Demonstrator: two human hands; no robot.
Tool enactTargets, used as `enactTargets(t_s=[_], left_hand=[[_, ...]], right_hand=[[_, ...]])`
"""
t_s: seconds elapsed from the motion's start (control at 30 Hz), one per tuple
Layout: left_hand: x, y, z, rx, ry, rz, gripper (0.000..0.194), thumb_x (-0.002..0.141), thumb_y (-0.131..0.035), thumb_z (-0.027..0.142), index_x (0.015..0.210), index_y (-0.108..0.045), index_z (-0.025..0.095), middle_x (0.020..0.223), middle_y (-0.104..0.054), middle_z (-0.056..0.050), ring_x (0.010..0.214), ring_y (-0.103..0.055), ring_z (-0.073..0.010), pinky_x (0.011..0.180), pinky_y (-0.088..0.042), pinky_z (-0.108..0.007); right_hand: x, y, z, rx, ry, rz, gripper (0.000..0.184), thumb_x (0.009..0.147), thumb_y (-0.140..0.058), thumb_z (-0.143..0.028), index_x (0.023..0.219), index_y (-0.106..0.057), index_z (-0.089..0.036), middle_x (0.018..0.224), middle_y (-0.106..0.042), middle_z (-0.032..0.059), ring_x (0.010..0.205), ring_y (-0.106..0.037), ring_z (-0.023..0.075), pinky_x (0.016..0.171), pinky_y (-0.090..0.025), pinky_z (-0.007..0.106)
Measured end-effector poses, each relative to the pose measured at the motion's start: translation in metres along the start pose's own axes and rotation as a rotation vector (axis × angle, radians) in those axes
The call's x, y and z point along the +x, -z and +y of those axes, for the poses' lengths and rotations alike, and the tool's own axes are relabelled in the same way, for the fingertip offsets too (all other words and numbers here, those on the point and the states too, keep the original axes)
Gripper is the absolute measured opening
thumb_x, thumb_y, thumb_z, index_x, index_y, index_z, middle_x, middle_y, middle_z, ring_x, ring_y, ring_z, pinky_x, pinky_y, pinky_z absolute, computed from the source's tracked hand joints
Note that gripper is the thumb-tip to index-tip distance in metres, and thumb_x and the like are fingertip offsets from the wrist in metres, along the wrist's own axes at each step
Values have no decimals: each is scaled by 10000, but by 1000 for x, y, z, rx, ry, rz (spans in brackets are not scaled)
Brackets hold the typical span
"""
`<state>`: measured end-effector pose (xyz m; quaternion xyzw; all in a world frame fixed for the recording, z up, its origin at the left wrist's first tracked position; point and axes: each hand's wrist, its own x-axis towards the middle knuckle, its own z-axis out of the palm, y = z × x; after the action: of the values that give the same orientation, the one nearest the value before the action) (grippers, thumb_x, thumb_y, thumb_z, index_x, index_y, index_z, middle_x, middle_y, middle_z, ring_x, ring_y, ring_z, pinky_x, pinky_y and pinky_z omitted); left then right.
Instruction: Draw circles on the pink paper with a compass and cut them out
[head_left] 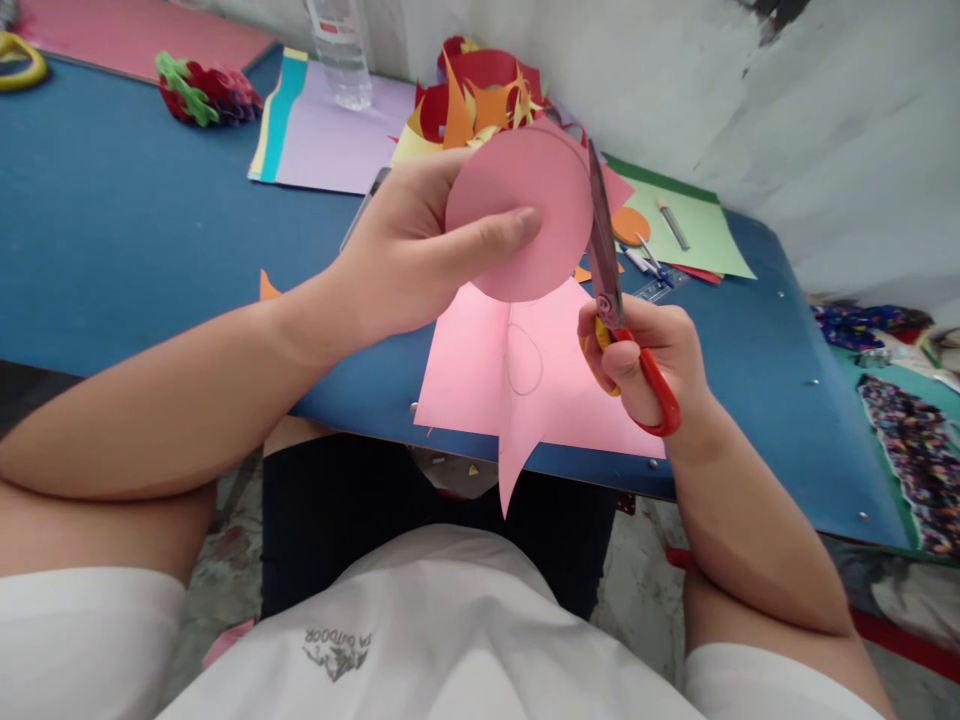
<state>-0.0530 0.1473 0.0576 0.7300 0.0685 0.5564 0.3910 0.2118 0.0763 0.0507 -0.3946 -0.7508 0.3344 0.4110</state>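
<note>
Above the blue desk (112, 230) near its front edge, left hand (409, 255) pinches a round pink paper disc (525, 195); right hand (649, 355) grips red-handled scissors (604, 265) at the disc's right rim. Shirt reads "OUTDOOR".

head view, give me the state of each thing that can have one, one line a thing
left hand: fingers pinching the pink paper circle
pink paper circle: held up, edge against the scissors blades
right hand: fingers through the scissors handles
scissors: blades nearly shut, pointing up
pink sheet: flat on the blue table, overhanging its near edge
water bottle: upright
</note>
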Motion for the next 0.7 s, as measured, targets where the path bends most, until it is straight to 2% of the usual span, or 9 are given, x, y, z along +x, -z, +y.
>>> enactTargets(t_s=[0.1,0.27,0.43,0.7], left_hand=[[0,-1,1,-2,1,17,486,1077,-874,500,887,-656,109,849,-564,69,848,-671,-38,744,-523,-139],[2,-1,-1,32,11,5,498,1069,-851,572,1000,-716,97,875,-569,65,860,-666,-39,742,-516,-144],[4,-4,2,42,44,60,551,1032,-874,634,956,-719,111,834,-527,74,802,-629,-25,704,-484,-139],[4,-5,5,-46,47,88,424,1058,-907,475,934,-732,110,821,-592,62,798,-594,-36,704,-454,-162]], right_hand=[[0,0,0,16,1,3,677,962,-766,-897,848,-663,-238,686,-510,11,606,-433,158,518,-293,341],[-1,1,0,-25,-31,11,747,914,-736,-980,852,-667,-238,663,-483,2,589,-424,159,507,-280,344],[-2,3,2,6,-7,-8,669,958,-776,-893,879,-681,-236,668,-469,1,600,-392,157,511,-261,344],[-3,3,2,-11,-25,-2,680,949,-774,-907,883,-680,-237,670,-469,1,596,-399,155,503,-268,339]])
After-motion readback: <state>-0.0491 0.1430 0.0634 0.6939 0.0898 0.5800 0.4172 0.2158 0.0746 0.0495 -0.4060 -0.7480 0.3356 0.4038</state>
